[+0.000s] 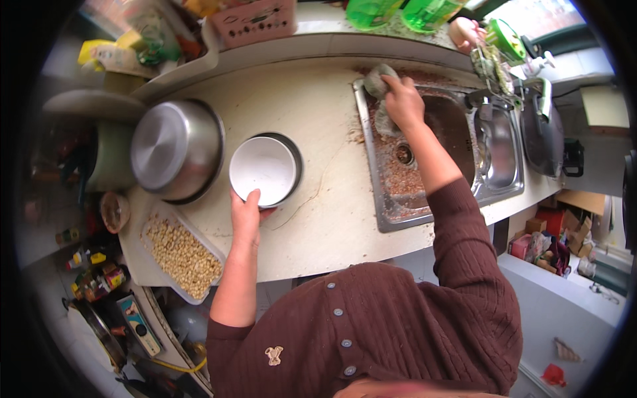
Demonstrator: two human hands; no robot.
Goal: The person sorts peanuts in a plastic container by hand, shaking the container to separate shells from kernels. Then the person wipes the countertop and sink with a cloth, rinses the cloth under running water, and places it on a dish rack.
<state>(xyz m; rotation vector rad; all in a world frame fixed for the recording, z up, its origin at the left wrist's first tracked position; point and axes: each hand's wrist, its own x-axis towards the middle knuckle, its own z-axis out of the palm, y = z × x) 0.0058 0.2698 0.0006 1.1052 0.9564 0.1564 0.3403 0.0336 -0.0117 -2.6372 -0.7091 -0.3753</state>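
Observation:
My left hand [246,216] grips the near rim of a white bowl [263,169], thumb on the rim, over the pale countertop [318,209]. A dark-rimmed round vessel shows just behind the bowl; whether the hand holds that too, I cannot tell. At the far left corner of the steel sink [373,179], my right hand [404,102] holds a bunched greyish cloth [380,82], part of which hangs into the basin. Reddish-brown flakes, like nut skins, cover the sink floor around the drain [404,154] and lie scattered along the sink's rim.
Left of the bowl sits an upturned steel pot [171,149]. A plastic tray [217,252] of pale peeled nuts [184,253] lies at the counter's front left. A smaller basin [497,149] and a dark appliance [542,134] are at right. Baskets and green containers [371,12] line the back ledge.

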